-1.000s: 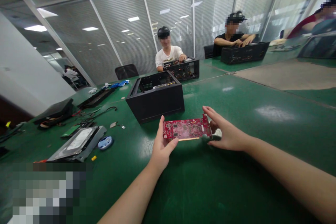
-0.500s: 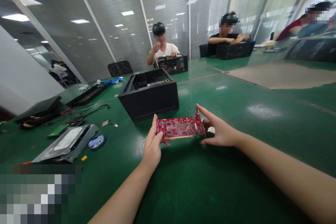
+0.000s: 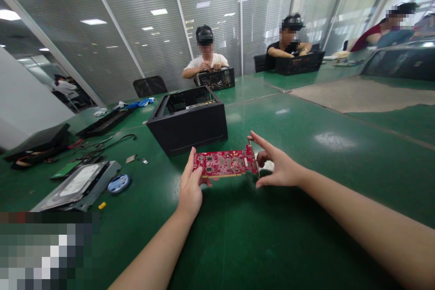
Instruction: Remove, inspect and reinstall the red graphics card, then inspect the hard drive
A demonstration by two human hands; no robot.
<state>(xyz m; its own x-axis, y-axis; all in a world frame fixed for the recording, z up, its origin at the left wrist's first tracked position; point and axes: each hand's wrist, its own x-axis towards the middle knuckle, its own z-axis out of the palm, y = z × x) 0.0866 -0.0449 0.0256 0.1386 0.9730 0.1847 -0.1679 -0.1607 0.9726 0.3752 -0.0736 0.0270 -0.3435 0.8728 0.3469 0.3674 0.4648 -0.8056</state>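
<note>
Red card sits mid-frame, just below the black case. I see the left hand pinch its left end and the right hand clasp its right end. Holding seems the step now; I think moving it calls for gentle fingers.

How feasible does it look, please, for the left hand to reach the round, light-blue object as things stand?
Probably not: the left hand grips one end of the flat red circuit board. Once freed, it likely could, as only green tabletop shows between it and the round, light-blue object.
</note>
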